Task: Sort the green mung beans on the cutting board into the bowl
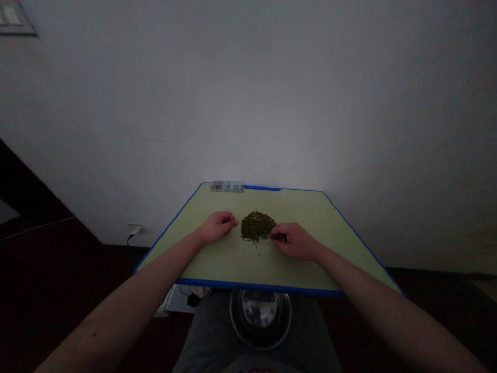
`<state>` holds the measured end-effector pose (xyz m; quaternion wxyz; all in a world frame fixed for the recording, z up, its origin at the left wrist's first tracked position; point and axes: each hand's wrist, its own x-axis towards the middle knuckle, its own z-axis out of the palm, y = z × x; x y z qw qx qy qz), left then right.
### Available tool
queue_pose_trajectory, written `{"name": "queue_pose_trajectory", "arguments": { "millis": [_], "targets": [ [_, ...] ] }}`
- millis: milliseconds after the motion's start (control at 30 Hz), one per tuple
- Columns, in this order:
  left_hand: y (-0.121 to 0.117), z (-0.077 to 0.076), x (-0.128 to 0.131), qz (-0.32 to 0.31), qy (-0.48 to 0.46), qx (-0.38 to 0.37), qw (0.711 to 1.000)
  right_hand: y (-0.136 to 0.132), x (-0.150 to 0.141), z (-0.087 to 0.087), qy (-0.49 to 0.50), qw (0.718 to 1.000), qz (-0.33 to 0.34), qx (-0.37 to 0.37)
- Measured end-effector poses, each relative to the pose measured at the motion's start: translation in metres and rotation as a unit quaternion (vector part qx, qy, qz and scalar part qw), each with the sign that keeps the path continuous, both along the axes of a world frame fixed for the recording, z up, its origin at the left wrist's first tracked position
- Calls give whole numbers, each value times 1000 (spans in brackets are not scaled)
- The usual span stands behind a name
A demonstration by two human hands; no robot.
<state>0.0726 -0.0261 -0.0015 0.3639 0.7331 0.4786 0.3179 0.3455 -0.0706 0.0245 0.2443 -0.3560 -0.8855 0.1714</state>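
Note:
A pile of small olive-green, bean-like grains (257, 226) lies on the pale yellow tabletop (248, 268), with a few loose grains scattered in front of it. To the left of the pile rests my left hand (219, 226), apart from it. Its fingers are curled in and closed, and anything inside them is hidden. At the pile's right edge, my right hand (294, 241) touches the grains with bent fingertips drawn together. Something dark shows within the curl of those fingers, too small and dim to make out.
Blue edging (233, 285) runs around the table, which stands against a pale wall (248, 93). Below its front edge, a shiny metal bowl (261, 331) sits on my lap. A plug with a cord (135, 231) is in the wall at left.

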Motion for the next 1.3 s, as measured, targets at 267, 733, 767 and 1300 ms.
{"name": "queue_pose_trajectory", "arguments": {
  "millis": [267, 733, 767, 1300],
  "targets": [
    [1, -2, -1, -1, -8, -11, 1000, -10, 1, -22, 42, 999, -13, -16],
    [0, -1, -1, -7, -18, -23, 1000, -19, 3, -18, 15, 995, 74, -59],
    [0, -1, -1, -6, -19, -23, 1000, -19, 4, -17, 13, 994, 82, -65],
    [1, -2, -2, -3, -21, -20, 1000, -27, 7, -12, 2, 976, 154, -156]
  ]
}}
